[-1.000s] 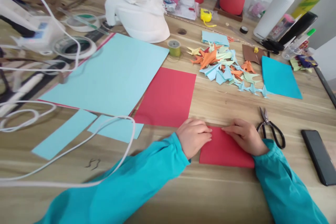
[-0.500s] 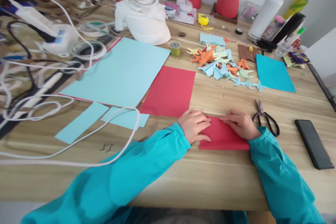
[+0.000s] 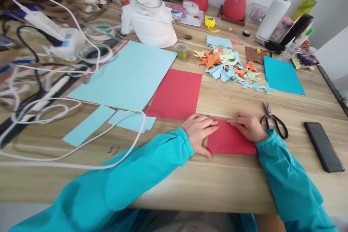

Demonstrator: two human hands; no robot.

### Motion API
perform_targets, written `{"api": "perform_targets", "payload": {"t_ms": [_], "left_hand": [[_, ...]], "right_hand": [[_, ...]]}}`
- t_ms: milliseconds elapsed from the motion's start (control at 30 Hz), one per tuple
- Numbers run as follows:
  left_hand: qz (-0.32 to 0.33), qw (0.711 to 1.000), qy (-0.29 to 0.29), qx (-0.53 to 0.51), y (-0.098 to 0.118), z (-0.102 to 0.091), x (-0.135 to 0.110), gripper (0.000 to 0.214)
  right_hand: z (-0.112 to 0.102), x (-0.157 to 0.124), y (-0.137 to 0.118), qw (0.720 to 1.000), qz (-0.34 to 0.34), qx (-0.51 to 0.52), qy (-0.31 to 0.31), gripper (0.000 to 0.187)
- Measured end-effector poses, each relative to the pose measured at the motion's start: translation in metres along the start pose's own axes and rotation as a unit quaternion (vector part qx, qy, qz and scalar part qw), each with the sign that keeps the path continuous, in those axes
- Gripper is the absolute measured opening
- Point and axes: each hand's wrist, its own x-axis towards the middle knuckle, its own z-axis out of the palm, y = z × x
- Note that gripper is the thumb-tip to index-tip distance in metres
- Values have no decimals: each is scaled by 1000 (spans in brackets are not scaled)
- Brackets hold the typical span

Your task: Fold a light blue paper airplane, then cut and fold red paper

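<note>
A small folded red paper (image 3: 231,141) lies flat on the wooden table (image 3: 217,185) between my hands. My left hand (image 3: 199,132) presses on its left edge, fingers stretched along the top fold and thumb down at the lower left corner. My right hand (image 3: 248,127) rests on the upper right part, fingers flat and pointing left along the fold. Both arms wear teal sleeves. Neither hand grips anything.
Black scissors (image 3: 274,121) lie just right of my right hand, a dark phone (image 3: 323,146) farther right. A larger red sheet (image 3: 176,94) and a big light blue sheet (image 3: 127,76) lie behind. Folded paper figures (image 3: 231,69), a teal sheet (image 3: 282,76), white cables (image 3: 81,145) and tape rolls crowd the rest.
My left thumb has slid down toward the paper's lower left corner. The view has shifted slightly; the right hand stays on the fold.
</note>
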Motion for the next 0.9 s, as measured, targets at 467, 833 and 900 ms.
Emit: {"api": "perform_targets", "payload": {"t_ms": [467, 833, 900], "left_hand": [[9, 974, 107, 201, 16, 17, 21, 27], [0, 961, 148, 235, 31, 27, 14, 30], [-11, 966, 123, 227, 33, 27, 14, 44]], "right_hand": [[1, 1, -2, 1000, 5, 4, 10, 25], [0, 2, -3, 1000, 14, 23, 10, 24], [-1, 2, -4, 999, 17, 26, 9, 24]]}}
